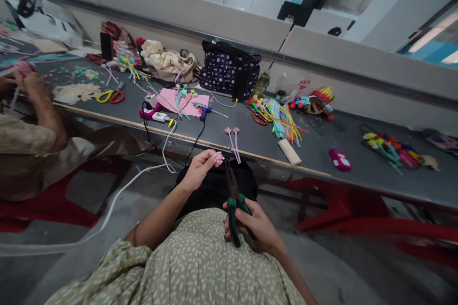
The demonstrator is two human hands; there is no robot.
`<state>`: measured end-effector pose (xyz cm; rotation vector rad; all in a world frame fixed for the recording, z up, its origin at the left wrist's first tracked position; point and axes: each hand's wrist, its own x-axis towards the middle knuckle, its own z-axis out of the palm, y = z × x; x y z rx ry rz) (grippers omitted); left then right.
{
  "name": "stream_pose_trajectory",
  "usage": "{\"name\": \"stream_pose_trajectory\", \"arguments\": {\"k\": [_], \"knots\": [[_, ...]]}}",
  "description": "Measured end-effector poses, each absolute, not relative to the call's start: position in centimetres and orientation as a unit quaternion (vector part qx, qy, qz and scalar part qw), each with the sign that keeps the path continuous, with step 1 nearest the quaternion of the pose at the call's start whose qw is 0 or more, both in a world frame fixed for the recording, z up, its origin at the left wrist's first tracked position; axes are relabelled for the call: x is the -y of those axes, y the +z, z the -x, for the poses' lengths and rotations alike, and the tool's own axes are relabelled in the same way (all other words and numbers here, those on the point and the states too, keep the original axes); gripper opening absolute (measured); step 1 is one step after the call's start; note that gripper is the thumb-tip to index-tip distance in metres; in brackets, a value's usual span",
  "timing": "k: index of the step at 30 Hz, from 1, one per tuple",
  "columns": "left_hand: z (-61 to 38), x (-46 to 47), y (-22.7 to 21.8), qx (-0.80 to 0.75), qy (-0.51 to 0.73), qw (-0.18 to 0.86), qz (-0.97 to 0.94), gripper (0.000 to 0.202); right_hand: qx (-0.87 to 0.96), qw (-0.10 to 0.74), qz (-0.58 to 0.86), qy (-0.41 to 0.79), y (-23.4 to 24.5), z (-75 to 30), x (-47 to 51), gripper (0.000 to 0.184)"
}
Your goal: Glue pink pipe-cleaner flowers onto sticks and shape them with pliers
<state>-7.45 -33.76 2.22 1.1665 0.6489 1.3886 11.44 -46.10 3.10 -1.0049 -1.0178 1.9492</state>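
My left hand [199, 169] is raised over my lap and pinches a small pink pipe-cleaner flower [218, 157] between its fingertips. My right hand [255, 225] grips green-handled pliers [234, 205] whose dark jaws point up toward the flower. The jaw tips sit just below and right of the flower, not touching it. Two finished pink flowers on stems [233, 144] lie on the grey table [322, 147] just beyond my hands.
A bundle of coloured pipe cleaners [282, 119], a cardboard tube [289, 151], a blue glue gun [203, 110], a pink sheet [186, 101], scissors [110, 96] and a dotted bag [229, 71] lie on the table. Another person's arm [43, 105] works at far left. Red stools [358, 219] stand beneath.
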Motion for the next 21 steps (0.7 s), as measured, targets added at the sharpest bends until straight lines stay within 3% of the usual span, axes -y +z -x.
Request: {"name": "stream_pose_trajectory", "arguments": {"k": [6,21], "knots": [[7.65,33.74,2.32,-0.274,0.582,0.571,-0.510,0.029,0.382,0.340,0.398,0.762,3.17,-11.04,46.05,0.052],[8.09,33.83,2.23,-0.270,0.562,0.557,-0.549,0.026,0.384,0.341,0.402,0.758,2.43,-11.32,46.12,0.049]]}}
